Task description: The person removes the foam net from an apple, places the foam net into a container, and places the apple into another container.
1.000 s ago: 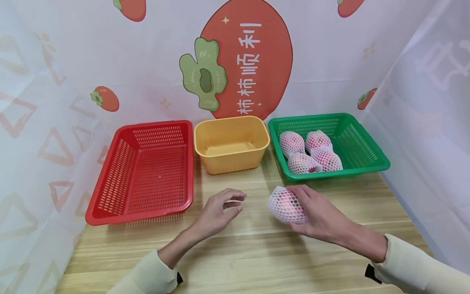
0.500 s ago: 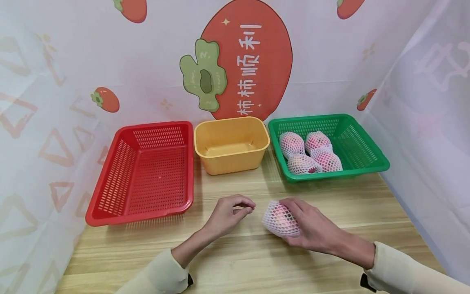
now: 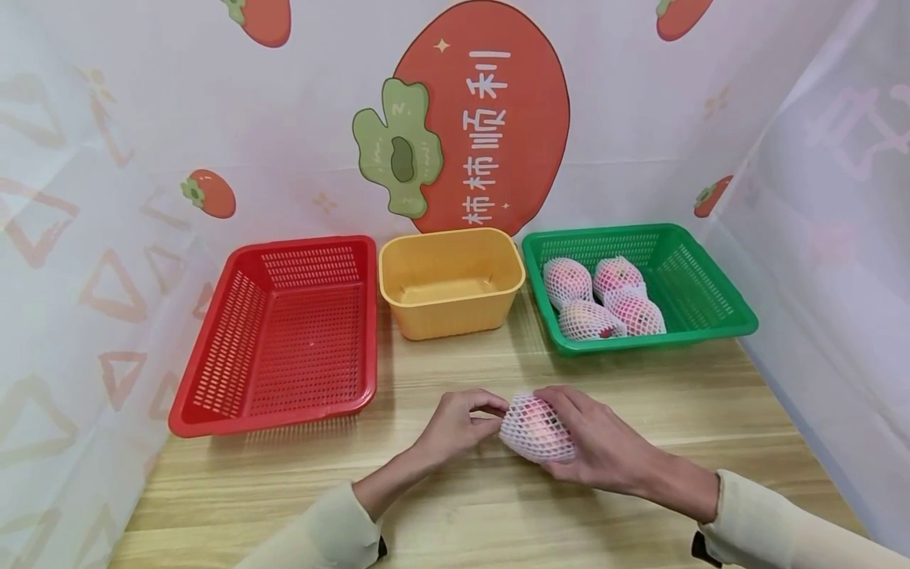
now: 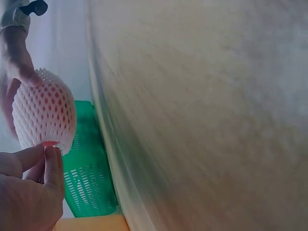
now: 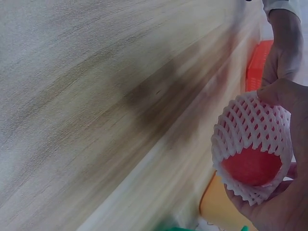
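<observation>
A round reddish fruit (image 3: 539, 431) in a white foam net is held above the middle of the table by my right hand (image 3: 604, 442), thumb and fingers around its right side. At the net's left end are the fingertips of my left hand (image 3: 460, 423). The left wrist view shows that thumb and forefinger pinching the rim of the foam net (image 4: 45, 108), where a bit of red skin shows through the opening. In the right wrist view, the other end of the net gapes and bares smooth red skin (image 5: 252, 166).
A green basket (image 3: 711, 332) at the back right holds several netted fruits (image 3: 586, 320). Beside it stands a yellow bin (image 3: 455, 312), and a red basket (image 3: 306, 348) is at left. Printed cloth walls (image 3: 284, 118) enclose the wooden table (image 3: 441, 521) at the back and sides.
The right hand has brought the netted fruit slightly left and nearer to me. My left hand has moved right and its fingertips have come to the net's end.
</observation>
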A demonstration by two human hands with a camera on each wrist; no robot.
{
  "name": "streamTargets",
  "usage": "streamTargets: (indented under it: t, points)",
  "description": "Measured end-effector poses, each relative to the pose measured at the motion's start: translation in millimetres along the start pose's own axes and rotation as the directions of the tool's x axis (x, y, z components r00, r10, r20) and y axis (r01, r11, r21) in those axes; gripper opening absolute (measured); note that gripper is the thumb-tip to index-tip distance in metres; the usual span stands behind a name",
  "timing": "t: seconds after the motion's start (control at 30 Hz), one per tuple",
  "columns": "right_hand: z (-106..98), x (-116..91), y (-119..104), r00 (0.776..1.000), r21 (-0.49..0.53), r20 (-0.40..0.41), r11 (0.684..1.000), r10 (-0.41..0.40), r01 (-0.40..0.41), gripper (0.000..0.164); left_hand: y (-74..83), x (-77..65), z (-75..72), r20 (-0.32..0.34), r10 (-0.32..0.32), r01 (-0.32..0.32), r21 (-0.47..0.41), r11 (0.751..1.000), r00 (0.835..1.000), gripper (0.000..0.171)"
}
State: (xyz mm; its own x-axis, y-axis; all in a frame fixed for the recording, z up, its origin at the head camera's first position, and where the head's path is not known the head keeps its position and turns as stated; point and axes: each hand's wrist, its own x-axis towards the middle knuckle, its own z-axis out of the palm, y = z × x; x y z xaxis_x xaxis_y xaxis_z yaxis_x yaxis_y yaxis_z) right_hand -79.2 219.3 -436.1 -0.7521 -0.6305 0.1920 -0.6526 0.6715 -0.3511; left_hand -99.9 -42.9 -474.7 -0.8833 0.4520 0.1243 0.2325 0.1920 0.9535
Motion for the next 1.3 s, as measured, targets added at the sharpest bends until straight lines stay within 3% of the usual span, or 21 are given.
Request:
streamTargets:
  t: [0.33, 0.53, 0.97, 1.3]
  points:
    - [2, 1, -2, 1.0, 0.027, -0.003, 1.0, -0.013, 0.013, 0.092, 3.8, 1.0, 6.2, 0.065, -0.034, 0.044, -0.16, 0.986, 0.997, 0.033]
    - [4, 1, -1, 0.999, 0.022, -0.023, 0.999, -0.034, 0.034, 0.093, 5.4, 1.8, 7.9, 0.108, -0.051, 0.07, -0.182, 0.981, 0.993, 0.041]
    - [8, 2, 1, 0.999, 0.064, -0.04, 0.997, -0.032, 0.035, 0.096, 4.9, 5.6, 11.1, 0.182, -0.021, 0.039, -0.098, 0.994, 0.983, 0.062]
    - [9, 4, -1, 0.999, 0.085, -0.043, 0.996, -0.018, 0.022, 0.101, 5.1, 4.5, 13.0, 0.195, -0.004, -0.006, 0.051, 0.999, 0.981, 0.081]
